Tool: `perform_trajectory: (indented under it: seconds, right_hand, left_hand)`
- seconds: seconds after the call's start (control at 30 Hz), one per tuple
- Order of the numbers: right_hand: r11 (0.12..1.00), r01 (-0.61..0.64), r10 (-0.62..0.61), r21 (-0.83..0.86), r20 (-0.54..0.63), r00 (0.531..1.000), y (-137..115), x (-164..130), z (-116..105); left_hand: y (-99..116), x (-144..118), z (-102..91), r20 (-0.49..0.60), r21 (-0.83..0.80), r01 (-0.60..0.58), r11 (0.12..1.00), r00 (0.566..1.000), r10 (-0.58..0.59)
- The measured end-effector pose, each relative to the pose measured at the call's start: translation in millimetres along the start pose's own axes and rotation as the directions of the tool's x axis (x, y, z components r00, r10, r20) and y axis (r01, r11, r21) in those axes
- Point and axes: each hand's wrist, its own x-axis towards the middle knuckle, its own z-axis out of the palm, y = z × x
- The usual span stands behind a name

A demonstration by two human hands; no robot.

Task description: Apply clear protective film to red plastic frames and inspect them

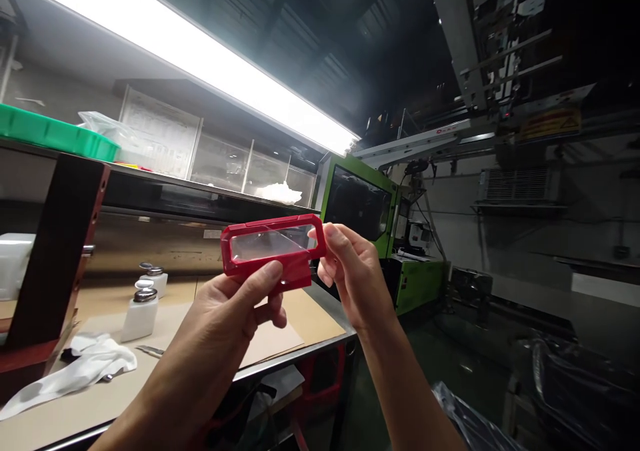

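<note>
A red plastic frame with a clear window (pixel 273 223) is held up in front of me, above the front edge of the workbench. My left hand (pixel 235 311) grips its lower edge, thumb in front and fingers behind. At the frame's right end, my right hand (pixel 353 264) pinches the corner between thumb and fingers. Part of the red piece's lower side is covered by my left thumb. Through the window I see the bench's back area.
Cardboard covers the workbench (pixel 320 314). White dispenser bottles (pixel 140 318), a white cloth (pixel 95 364) and a metal blade-like tool (pixel 150 351) lie at left. A green tray (pixel 55 134) sits on the shelf under a bright lamp. A green machine (pixel 365 204) stands behind.
</note>
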Motion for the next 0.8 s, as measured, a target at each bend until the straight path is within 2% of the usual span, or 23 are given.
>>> perform_trajectory:
  seconds: [0.27, 0.57, 0.8]
  right_hand:
    - [0.996, 0.056, -0.054, 0.067, -0.033, 0.998, -8.4, 1.1, 7.6]
    - [0.990, 0.046, -0.042, 0.133, -0.035, 0.998, -15.7, 4.4, 15.5]
    - [0.952, -0.064, 0.067, 0.300, -0.001, 0.998, -15.6, 13.2, 26.0]
  left_hand:
    - [9.3, 1.4, 0.1, 0.038, 0.012, -0.059, 0.998, 0.998, 0.058]
    - [19.9, 0.9, 0.0, 0.108, 0.008, -0.078, 0.997, 0.991, 0.077]
    - [31.8, 12.1, -1.4, 0.209, 0.090, -0.162, 0.983, 0.968, 0.140]
